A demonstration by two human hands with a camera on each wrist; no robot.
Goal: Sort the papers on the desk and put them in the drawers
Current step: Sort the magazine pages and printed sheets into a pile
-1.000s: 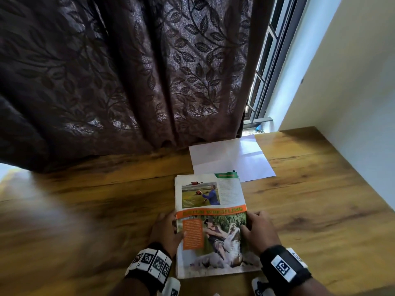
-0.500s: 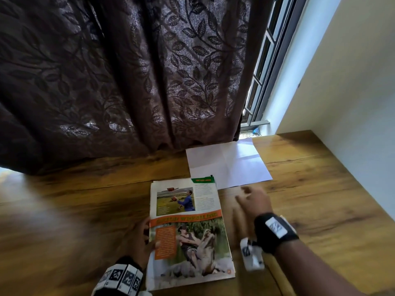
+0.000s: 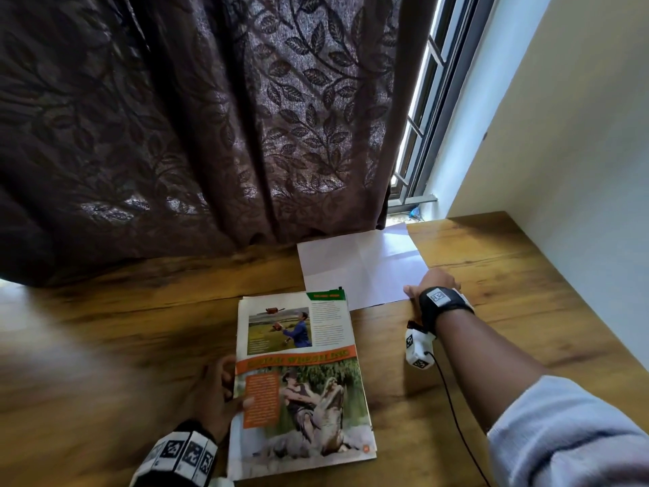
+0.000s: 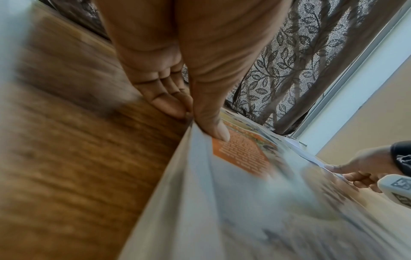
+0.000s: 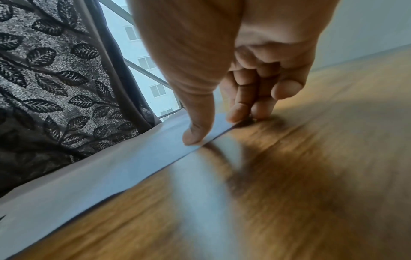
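A stack of colourful magazine pages (image 3: 298, 381) lies on the wooden desk (image 3: 509, 311) near its front middle. My left hand (image 3: 235, 384) grips the stack's left edge, thumb on top and fingers at or under the edge, as the left wrist view shows (image 4: 193, 121). Behind it, by the curtain, lies a plain white sheet (image 3: 361, 268) with fold creases. My right hand (image 3: 426, 281) is at that sheet's near right corner. In the right wrist view the thumb (image 5: 193, 137) presses on the white sheet (image 5: 100, 176) and curled fingertips (image 5: 235, 114) pinch the slightly raised corner.
A dark leaf-patterned curtain (image 3: 210, 135) hangs along the desk's back edge. A barred window (image 3: 432, 117) and a pale wall (image 3: 579, 170) close off the back right. No drawers are in view.
My right hand let go of the magazine stack and reached forward and right to the white sheet's corner. My left hand keeps its hold on the stack's left edge.
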